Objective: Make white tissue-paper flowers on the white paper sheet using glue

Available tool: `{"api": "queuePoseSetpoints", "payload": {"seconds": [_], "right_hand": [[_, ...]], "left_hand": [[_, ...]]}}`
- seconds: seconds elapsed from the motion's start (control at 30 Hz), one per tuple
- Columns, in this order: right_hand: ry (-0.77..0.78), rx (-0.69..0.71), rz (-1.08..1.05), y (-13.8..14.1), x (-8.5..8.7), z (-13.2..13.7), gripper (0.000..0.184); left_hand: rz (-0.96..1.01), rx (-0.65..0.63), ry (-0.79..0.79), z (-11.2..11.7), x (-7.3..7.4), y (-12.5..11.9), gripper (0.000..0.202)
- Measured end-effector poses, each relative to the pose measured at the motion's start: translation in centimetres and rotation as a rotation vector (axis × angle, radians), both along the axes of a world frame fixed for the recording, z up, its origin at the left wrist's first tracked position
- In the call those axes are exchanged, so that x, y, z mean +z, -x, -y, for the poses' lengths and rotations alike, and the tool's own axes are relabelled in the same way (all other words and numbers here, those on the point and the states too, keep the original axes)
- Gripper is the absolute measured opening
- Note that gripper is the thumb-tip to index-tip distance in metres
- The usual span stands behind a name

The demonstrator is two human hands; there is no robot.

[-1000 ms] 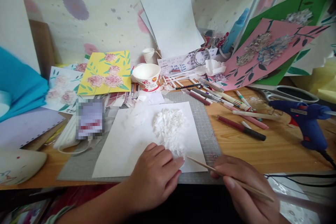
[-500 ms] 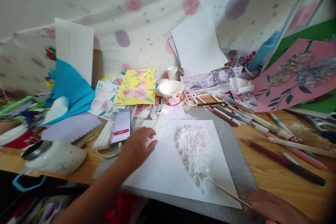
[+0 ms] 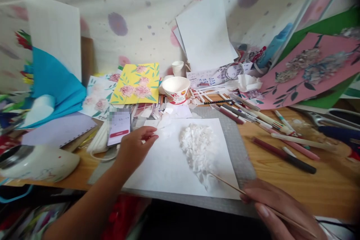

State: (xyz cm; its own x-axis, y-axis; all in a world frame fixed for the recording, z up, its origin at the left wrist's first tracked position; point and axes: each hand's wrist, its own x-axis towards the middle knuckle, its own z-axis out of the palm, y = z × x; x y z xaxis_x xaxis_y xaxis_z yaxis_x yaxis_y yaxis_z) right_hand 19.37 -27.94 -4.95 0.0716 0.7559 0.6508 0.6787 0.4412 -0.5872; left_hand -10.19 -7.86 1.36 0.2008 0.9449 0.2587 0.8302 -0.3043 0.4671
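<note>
A sheet of white paper (image 3: 157, 172) lies on a grey cutting mat (image 3: 247, 157). On it is a raised cluster of crumpled white paper pieces (image 3: 198, 144), narrowing toward its lower end. My right hand (image 3: 277, 204) grips a thin wooden stick (image 3: 227, 183), whose tip touches the cluster near that lower end. At the sheet's upper left, my left hand (image 3: 137, 144) has thumb and forefinger drawn close together beside loose white paper scraps (image 3: 163, 125). Whatever is between those fingertips is too small to make out.
Behind the sheet stands a paper bowl (image 3: 176, 90). A phone (image 3: 119, 127) leans left of my left hand, near a white jar (image 3: 42, 163). Pens (image 3: 284, 153) and scissors (image 3: 334, 120) lie on the right. A yellow flower picture (image 3: 137, 86) stands at the back.
The view has shifted, and more of my right hand shows. My left thumb and forefinger have come closer together. The stick's tip stays at the cluster's lower end.
</note>
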Motion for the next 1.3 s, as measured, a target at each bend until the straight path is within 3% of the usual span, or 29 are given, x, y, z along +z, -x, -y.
{"api": "queuePoseSetpoints", "payload": {"seconds": [0.1, 0.3, 0.43, 0.87, 1.1, 1.23, 1.3], "right_hand": [[0.009, 0.010, 0.027, 0.7, 1.5, -0.6, 0.015], [0.033, 0.115, -0.065, 0.9, 2.1, -1.4, 0.016], [0.065, 0.173, -0.102, 1.0, 2.0, -1.6, 0.021], [0.083, 0.223, -0.200, 0.5, 2.1, -1.2, 0.021], [0.090, 0.193, -0.336, 0.5, 1.6, -0.7, 0.021], [0.090, 0.099, -0.343, 0.7, 2.4, -0.9, 0.019], [0.093, 0.128, -0.292, 0.9, 3.0, -1.4, 0.019]], "left_hand": [[0.020, -0.019, -0.034, 1.5, 0.6, -1.1, 0.019], [0.029, -0.393, -0.136, 3.9, 0.5, -4.5, 0.011], [0.066, -0.533, -0.213, 4.7, 0.1, -6.1, 0.010], [0.150, -0.676, -0.169, 7.4, -2.1, -8.2, 0.012], [0.087, -0.759, -0.167, 7.7, -2.2, -8.6, 0.013], [0.088, -0.794, -0.199, 7.8, -2.2, -8.4, 0.013], [0.087, -0.816, -0.214, 7.8, -2.3, -8.2, 0.012]]}}
